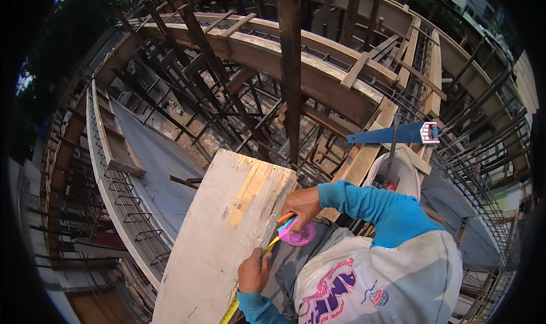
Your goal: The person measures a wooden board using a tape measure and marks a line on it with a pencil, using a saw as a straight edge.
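A wide, worn plywood board (pixel 205 239) lies slanted in front of me, its pale surface flaked to yellow wood near the far end. My right hand (pixel 303 206) is closed around a pink and light-blue tape measure (pixel 304 236) by the board's right edge. A thin orange stick, perhaps a pencil (pixel 285 216), pokes out from the same fingers. Yellow blade runs from the case to my left hand (pixel 254 271), whose thumb and fingers pinch it at the board's edge. More of the yellow blade (pixel 230 311) shows below that hand, along the board.
A handsaw (pixel 392 134) with a dark blue blade rests at the right, above a white bucket (pixel 401 170). Upright timber posts (pixel 290 68) and long formwork beams (pixel 330 88) stand beyond the board. Steel rebar cages (pixel 128 210) run along the left and right sides.
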Motion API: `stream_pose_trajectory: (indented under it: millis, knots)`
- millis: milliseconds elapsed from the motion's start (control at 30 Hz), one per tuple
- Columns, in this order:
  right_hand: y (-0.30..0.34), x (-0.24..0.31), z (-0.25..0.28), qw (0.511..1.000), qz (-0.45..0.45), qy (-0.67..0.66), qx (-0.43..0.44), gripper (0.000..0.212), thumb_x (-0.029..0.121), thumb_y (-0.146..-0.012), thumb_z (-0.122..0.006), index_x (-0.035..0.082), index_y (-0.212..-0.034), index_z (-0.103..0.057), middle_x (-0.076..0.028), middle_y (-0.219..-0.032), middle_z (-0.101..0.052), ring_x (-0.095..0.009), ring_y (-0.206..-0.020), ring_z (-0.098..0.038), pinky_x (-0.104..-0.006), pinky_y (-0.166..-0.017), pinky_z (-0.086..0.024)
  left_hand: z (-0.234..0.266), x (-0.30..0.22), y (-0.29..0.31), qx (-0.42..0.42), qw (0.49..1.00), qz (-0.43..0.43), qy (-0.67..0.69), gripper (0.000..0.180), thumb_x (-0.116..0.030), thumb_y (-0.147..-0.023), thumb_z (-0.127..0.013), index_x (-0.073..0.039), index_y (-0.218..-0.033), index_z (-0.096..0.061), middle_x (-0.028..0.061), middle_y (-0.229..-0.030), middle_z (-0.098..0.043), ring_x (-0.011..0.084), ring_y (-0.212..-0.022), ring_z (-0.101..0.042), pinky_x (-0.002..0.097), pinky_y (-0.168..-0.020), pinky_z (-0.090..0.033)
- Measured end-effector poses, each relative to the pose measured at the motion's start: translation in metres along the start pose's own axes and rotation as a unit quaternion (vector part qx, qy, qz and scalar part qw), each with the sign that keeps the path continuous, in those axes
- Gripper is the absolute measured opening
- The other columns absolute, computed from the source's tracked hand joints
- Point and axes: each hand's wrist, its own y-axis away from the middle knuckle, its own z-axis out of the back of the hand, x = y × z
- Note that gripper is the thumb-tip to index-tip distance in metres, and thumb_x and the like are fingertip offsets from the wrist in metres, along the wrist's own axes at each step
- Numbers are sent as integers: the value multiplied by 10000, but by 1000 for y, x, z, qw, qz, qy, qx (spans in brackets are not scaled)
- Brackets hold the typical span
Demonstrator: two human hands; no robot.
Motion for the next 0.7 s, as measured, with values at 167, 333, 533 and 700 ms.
stream_pose_trajectory:
  millis: [167, 333, 533, 700]
  knots:
    - [-1, 6, -6, 997, -57, -27, 39, 372, 338, -743, -687, -24, -732, -603, -133, -599, -562, -193, -534, -509, -369, -509, -397, 26, 27, 51, 83, 984, 157, 5, 166, -214, -862, -614, -69, -928, -570, 106, -812, -642, 324, -807, -615, 433, -739, -463]
    - [-16, 1, -44, 995, -23, -96, 33, 505, 445, -720, -649, -56, -678, -592, -146, -538, -532, -220, -498, -488, -404, -478, -371, -47, 159, 91, 9, 986, 43, -162, 269, -280, -890, -572, -99, -1088, -585, 176, -1137, -559, 366, -1057, -525, 461, -905, -421]
    - [-27, 39, -59, 995, 0, -84, 59, 532, 487, -729, -658, -44, -715, -635, -158, -582, -575, -233, -546, -538, -405, -518, -398, -74, 207, 109, -65, 982, -1, -180, 362, -326, -901, -553, -102, -1185, -576, 210, -1276, -518, 387, -1174, -473, 466, -994, -386]
    - [-37, 37, -59, 997, -9, -24, 75, 570, 519, -768, -636, -41, -673, -595, -134, -547, -508, -225, -501, -464, -405, -490, -356, -55, 218, 140, -23, 978, 88, -190, 385, -314, -897, -556, -115, -1225, -531, 209, -1303, -488, 383, -1189, -463, 466, -1002, -378]
